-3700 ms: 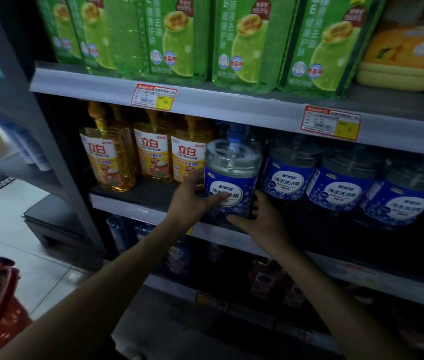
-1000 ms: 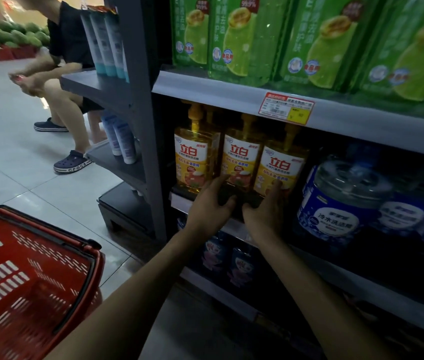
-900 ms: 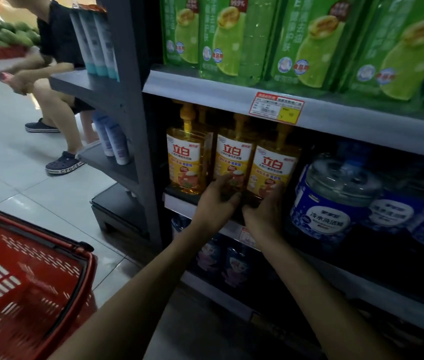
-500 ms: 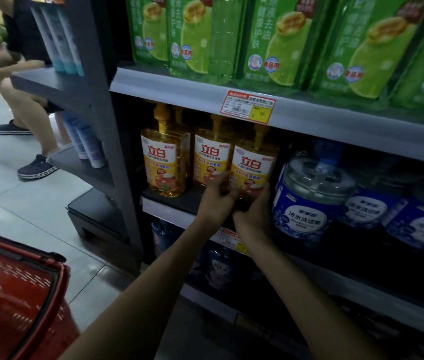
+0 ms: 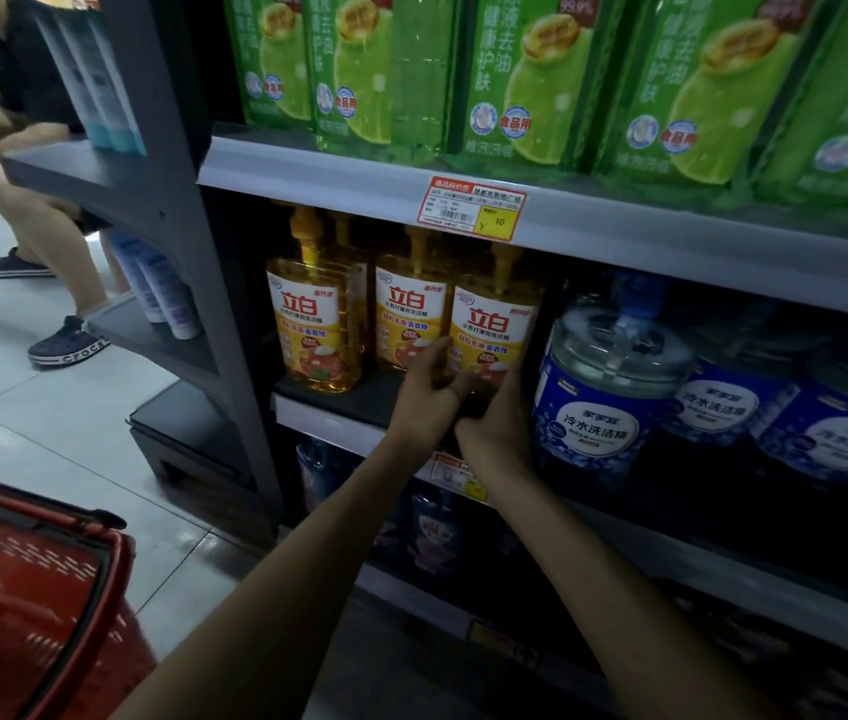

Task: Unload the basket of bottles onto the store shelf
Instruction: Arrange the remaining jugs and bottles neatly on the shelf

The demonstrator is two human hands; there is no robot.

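Left hand [image 5: 427, 402] and right hand [image 5: 497, 431] cupped low around the rightmost yellow bottle [image 5: 492, 324], one on each flank, fingers curled in at its base, left thumb up on the label. Stands upright on the middle shelf [image 5: 328, 415] near the front edge, long axis vertical, pump neck just under the shelf above. Lies straight ahead of both hands, the left toward the neighbouring yellow bottles [image 5: 408, 314], the right just beside the blue jug [image 5: 603, 407]. Probably needs only a short push straight back into the row, base kept flat. Clear amber plastic, flat-sided, glossy label; jug round and domed. Red perforated basket [image 5: 21, 589] low at the left, well apart, contents not visible.
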